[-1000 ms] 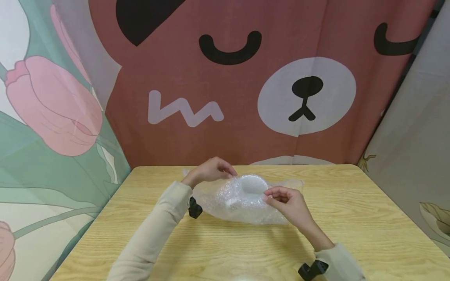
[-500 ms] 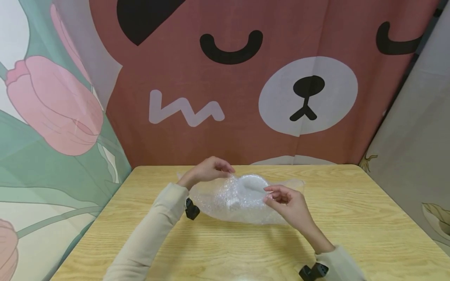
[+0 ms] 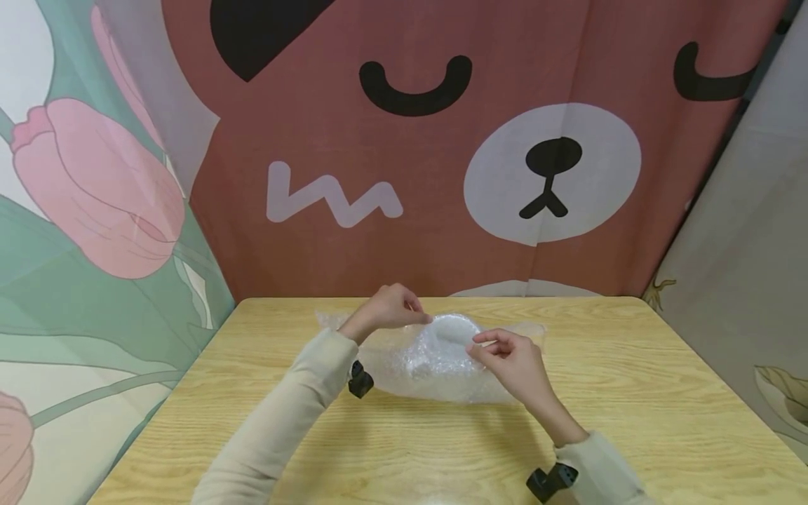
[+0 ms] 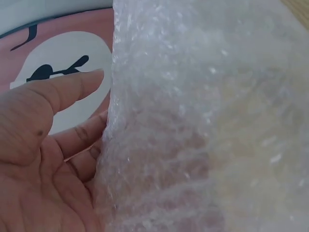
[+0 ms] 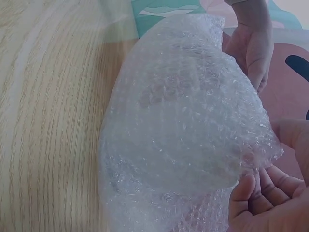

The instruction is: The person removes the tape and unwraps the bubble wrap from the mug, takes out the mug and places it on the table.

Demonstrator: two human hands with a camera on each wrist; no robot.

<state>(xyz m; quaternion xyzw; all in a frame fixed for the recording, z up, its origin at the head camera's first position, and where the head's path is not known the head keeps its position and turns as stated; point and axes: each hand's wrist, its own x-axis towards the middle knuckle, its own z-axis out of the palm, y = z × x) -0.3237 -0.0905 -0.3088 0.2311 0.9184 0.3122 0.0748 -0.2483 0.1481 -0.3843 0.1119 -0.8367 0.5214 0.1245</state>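
Fingers of left hand [image 3: 393,309] and right hand [image 3: 510,356] pinching bubble wrap [image 3: 435,361] edges — white bowl [image 3: 451,330] between, on wooden table [image 3: 631,393].

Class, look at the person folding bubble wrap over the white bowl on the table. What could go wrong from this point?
1. Both the left hand and right hand only pinch edges of the bubble wrap; the sheet may slip free and spring open.
2. The bowl still shows bare at its rim, so it may stay unprotected there.
3. A tug on the wrap could slide or tip the bowl on the smooth table.
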